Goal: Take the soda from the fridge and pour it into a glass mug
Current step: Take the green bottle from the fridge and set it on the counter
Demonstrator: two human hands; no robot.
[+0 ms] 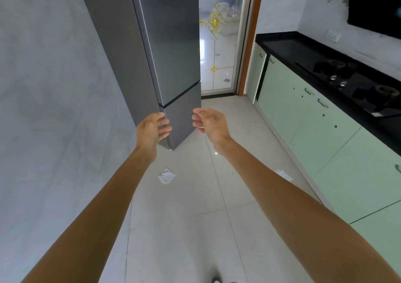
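Note:
A tall dark grey fridge (171,50) stands ahead against the left wall, both its doors closed. My left hand (153,129) reaches out in front of the lower door's left edge, fingers apart and empty. My right hand (209,123) is held out to the right of the lower door, also open and holding nothing. Both arms stretch forward from the bottom of the view. No soda and no glass mug are in sight.
A black countertop (303,50) with a gas hob (355,81) runs along the right over pale green cabinets (325,143). A glass door (219,44) with gold ornament is behind the fridge. Scraps of white paper (166,176) lie on the tiled floor.

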